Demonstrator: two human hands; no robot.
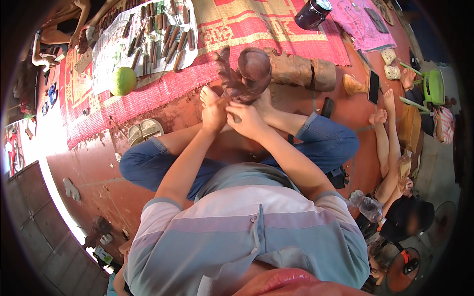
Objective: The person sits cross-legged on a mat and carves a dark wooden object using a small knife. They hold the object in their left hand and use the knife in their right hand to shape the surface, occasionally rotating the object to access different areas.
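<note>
A dark brown wood carving [247,76], with a rounded smooth part and a jagged, branching left side, stands tilted between my bare feet. My left hand [214,114] is closed at its lower left end, holding it there. Bent fingers of my right hand [246,120] press together against its near lower edge. Whatever small thing may be in them is hidden. Just behind the carving lies a thick brown log [301,72] with a dark split across it.
Wood-handled carving tools [173,43] lie on a pale sheet at the far left, near a green round fruit [123,81]. A black tumbler [313,14] stands on the red mat [222,32]. A phone [374,87] leans at right. Other people sit at both sides.
</note>
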